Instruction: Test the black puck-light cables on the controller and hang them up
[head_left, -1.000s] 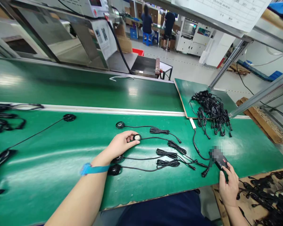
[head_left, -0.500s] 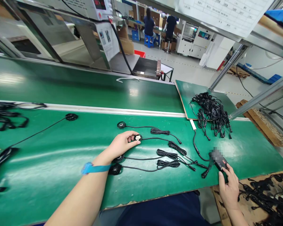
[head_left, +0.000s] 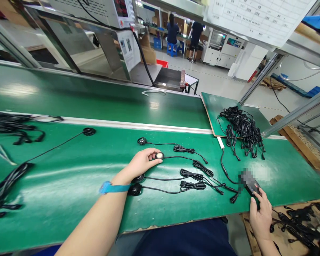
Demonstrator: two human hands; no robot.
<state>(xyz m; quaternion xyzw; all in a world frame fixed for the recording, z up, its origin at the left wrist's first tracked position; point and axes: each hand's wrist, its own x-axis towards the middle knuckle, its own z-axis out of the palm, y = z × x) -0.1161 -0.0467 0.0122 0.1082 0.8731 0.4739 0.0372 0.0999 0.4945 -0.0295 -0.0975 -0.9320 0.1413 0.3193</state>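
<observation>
My left hand (head_left: 144, 161) pinches a small round black light (head_left: 159, 155) between thumb and fingers, its face glowing warm white. From the light a black cable runs right to a tied coil (head_left: 202, 168). Similar round black lights lie around this hand: one beyond it (head_left: 142, 141), and two nearer me beside my wrist, one of them (head_left: 135, 189) fully in sight. My right hand (head_left: 261, 213) rests its fingertips on the near end of a black box (head_left: 252, 186), thumb apart from the fingers. Part of that box is blurred out. Cable connectors (head_left: 233, 197) lie just left of it.
A heap of black cables (head_left: 240, 128) lies on a raised green board (head_left: 209, 113) at back right. More cables are at far left (head_left: 10, 177) and on a wooden surface (head_left: 304, 224) at lower right. A metal post (head_left: 258, 80) stands right. Two people are in the background.
The light in my left hand now shows an even warm glow where its face looked patchy white before. The view has shifted slightly; both hands keep their places on the things.
</observation>
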